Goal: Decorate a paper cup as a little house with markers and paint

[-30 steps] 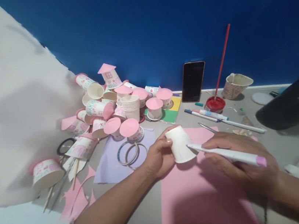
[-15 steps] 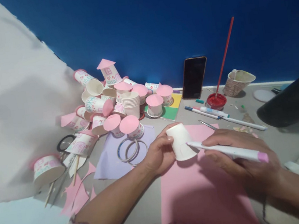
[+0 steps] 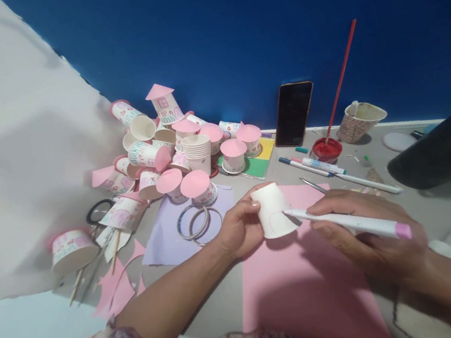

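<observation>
My left hand (image 3: 239, 226) grips a plain white paper cup (image 3: 272, 211), upside down and tilted, over a pink paper sheet (image 3: 304, 286). My right hand (image 3: 365, 236) holds a white marker with a pink cap (image 3: 350, 222). Its tip touches the cup's side, where a faint curved line shows.
A heap of decorated paper cups with pink roofs (image 3: 163, 144) lies at the back left beside a stack of plain cups (image 3: 197, 153). Nearby are a lilac sheet with two rings (image 3: 193, 224), scissors (image 3: 97, 212), a phone (image 3: 294, 113) against the blue wall, a red paint pot (image 3: 326, 149), pens (image 3: 317, 167) and a dark object (image 3: 445, 149) at right.
The marker tip has moved a little across the cup's side, leaving a faint curve. Both hands stay on the cup and marker; the view has shifted slightly.
</observation>
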{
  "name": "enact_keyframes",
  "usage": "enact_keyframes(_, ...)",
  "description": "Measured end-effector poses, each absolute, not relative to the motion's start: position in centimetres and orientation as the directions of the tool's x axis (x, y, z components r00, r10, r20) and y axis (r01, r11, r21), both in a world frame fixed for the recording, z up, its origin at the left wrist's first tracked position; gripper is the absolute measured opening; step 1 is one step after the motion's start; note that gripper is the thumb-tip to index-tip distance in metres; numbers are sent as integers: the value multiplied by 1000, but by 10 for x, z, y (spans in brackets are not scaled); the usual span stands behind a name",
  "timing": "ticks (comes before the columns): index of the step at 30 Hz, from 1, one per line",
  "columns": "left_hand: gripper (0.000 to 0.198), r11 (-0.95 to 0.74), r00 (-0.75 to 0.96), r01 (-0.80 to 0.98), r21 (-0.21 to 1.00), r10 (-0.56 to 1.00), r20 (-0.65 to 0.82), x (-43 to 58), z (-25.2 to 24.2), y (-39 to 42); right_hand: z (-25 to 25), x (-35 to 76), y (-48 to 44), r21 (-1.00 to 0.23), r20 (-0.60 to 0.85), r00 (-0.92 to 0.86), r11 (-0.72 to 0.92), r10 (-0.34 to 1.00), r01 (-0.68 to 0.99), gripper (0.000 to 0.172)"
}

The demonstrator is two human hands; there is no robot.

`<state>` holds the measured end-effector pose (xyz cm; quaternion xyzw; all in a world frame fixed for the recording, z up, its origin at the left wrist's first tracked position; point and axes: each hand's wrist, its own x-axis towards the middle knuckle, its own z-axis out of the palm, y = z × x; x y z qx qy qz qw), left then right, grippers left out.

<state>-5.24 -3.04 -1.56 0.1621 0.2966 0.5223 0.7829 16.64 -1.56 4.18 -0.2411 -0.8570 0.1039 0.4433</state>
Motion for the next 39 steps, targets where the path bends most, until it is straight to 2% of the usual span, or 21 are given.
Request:
enact_keyframes(7,63,409,258,-692,595,910,-325,-54,-16,-32,43,166,-18,-524,670,-450,806,590,275,10)
enact_keyframes(12,57,416,269,-687,596,907,-323,-53,-15,-33,41,167,-18,-523,693,-416,808,589,271,11)
enact_keyframes(21,54,413,272,-692,592,909,-317,-53,-17,-32,47,167,-19,-596,622,-497,778,605,199,17)
enact_keyframes(30,52,405,269,-684,607,913,-306,-53,-17,-32,44,166,-19,-595,624,-494,778,606,203,17)
enact_keyframes(35,51,401,275,-697,594,915,-295,-53,-17,-33,42,169,-16,-531,686,-424,805,591,264,12)
enact_keyframes(39,50,399,281,-694,599,917,-285,-53,-18,-33,40,169,-16,-497,695,-438,821,571,282,13)
